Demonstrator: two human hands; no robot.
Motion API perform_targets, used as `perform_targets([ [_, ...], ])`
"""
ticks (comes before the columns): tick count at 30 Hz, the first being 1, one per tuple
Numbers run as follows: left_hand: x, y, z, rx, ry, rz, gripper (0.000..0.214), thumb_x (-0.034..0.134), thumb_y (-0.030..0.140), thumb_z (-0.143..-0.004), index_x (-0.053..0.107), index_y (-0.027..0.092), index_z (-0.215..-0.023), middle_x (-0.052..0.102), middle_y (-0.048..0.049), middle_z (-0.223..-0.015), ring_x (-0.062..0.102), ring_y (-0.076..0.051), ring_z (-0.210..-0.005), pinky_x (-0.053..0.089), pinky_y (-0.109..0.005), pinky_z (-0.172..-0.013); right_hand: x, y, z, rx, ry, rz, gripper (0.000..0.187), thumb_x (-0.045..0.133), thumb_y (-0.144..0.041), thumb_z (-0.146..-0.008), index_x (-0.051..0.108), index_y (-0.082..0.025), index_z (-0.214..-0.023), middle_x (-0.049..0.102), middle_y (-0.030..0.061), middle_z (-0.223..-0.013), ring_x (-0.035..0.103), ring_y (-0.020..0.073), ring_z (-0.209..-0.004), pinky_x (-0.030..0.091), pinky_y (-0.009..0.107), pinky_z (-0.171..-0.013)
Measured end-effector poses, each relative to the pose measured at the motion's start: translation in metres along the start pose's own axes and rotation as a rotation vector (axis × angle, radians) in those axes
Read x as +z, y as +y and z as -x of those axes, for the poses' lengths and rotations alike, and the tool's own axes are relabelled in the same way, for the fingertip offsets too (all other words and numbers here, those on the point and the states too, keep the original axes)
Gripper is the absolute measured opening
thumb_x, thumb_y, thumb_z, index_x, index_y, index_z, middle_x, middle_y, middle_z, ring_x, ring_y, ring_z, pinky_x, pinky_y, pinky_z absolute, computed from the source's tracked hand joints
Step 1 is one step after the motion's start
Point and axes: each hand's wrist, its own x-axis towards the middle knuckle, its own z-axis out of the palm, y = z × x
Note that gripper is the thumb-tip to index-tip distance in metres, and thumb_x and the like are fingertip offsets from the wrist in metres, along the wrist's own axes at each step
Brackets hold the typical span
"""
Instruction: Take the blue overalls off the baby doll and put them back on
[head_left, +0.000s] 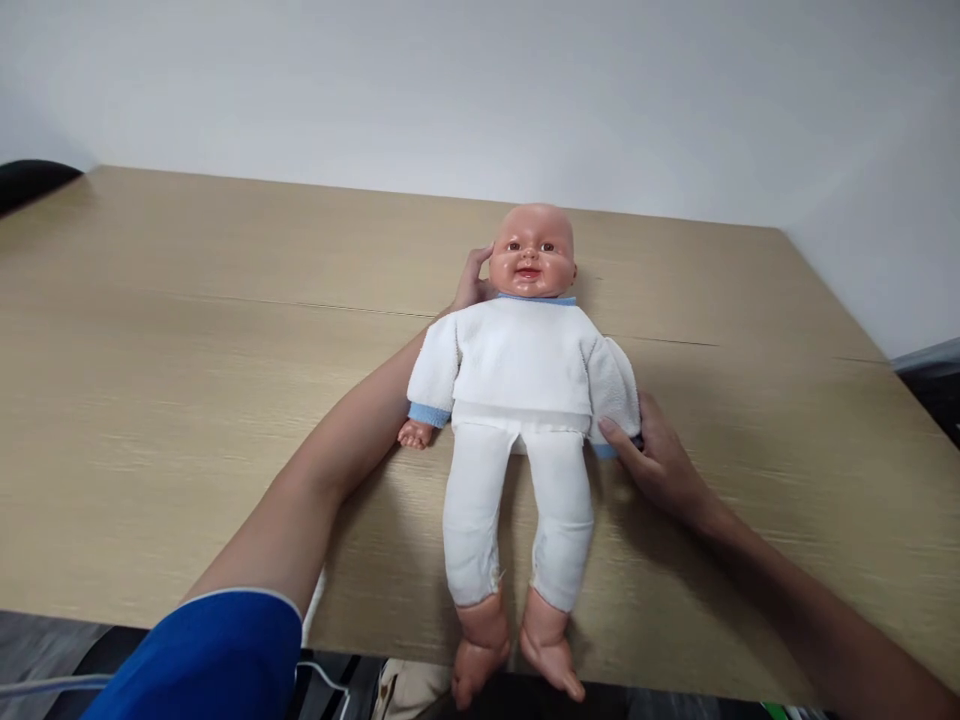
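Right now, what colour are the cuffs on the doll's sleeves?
Light blue; the cuffs of the doll show best in the head view.

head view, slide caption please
Left hand by a doll's head, right hand gripping its white sleeve, at a table.

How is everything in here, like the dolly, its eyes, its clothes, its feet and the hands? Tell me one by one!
Doll: facing up, arms by its sides
Doll's eyes: open
White top: on the doll, down to the waist
Doll's feet: bare
Left hand: at the doll's head, partly hidden
Right hand: holding the doll's arm, thumb on the sleeve
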Motion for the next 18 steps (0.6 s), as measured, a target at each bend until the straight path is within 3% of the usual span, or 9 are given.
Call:
perform_targets([
  [4, -0.012, 0.001, -0.015, -0.019, 0.051, -0.02, 0.083, 0.034, 0.075, -0.124, 0.083, 0.011, -0.142, 0.097, -0.0131, -0.128, 0.072, -0.039, -0.169, 0.04, -0.057, -0.158, 0.003, 0.007, 0.003, -0.021, 0.047, 0.051, 0.077, 0.071, -0.08, -0.114, 0.066, -0.025, -0.168, 0.079, 0.0224, -0.161, 0.076, 0.0435, -0.144, 0.062, 0.065, -0.129],
  [8, -0.025, 0.004, -0.029, -0.057, 0.073, -0.025, 0.078, 0.023, 0.073, -0.124, 0.083, 0.025, -0.141, 0.098, -0.0035, -0.109, 0.067, -0.037, -0.171, 0.023, -0.061, -0.163, 0.003, 0.006, 0.003, 0.007, 0.074, 0.037, 0.08, 0.071, -0.079, -0.114, 0.062, -0.026, -0.173, 0.076, 0.0221, -0.168, 0.074, 0.0439, -0.147, 0.06, 0.067, -0.131],
  [10, -0.03, 0.004, -0.034, -0.044, 0.082, -0.04, 0.073, 0.026, 0.073, -0.124, 0.084, 0.03, -0.135, 0.098, -0.002, -0.105, 0.066, -0.037, -0.172, 0.021, -0.059, -0.164, 0.003, 0.004, 0.002, 0.023, 0.066, 0.028, 0.079, 0.072, -0.079, -0.114, 0.063, -0.026, -0.173, 0.076, 0.0221, -0.168, 0.075, 0.0445, -0.148, 0.059, 0.068, -0.133],
  [14, -0.036, 0.002, -0.038, -0.01, 0.097, -0.103, 0.063, 0.041, 0.072, -0.123, 0.085, 0.028, -0.116, 0.097, -0.0063, -0.103, 0.06, -0.04, -0.178, 0.023, -0.059, -0.163, 0.002, 0.001, 0.001, 0.03, 0.077, 0.024, 0.078, 0.072, -0.081, -0.114, 0.065, -0.027, -0.17, 0.077, 0.022, -0.168, 0.075, 0.0454, -0.149, 0.058, 0.07, -0.135],
  [18, -0.041, -0.001, -0.04, -0.004, 0.051, -0.136, 0.054, 0.048, 0.07, -0.122, 0.086, 0.03, -0.122, 0.098, -0.006, -0.107, 0.056, -0.044, -0.181, 0.018, -0.065, -0.165, 0.003, 0.002, 0.001, 0.038, 0.07, 0.024, 0.078, 0.072, -0.081, -0.113, 0.065, -0.027, -0.169, 0.077, 0.0223, -0.168, 0.075, 0.0457, -0.15, 0.057, 0.071, -0.136],
])
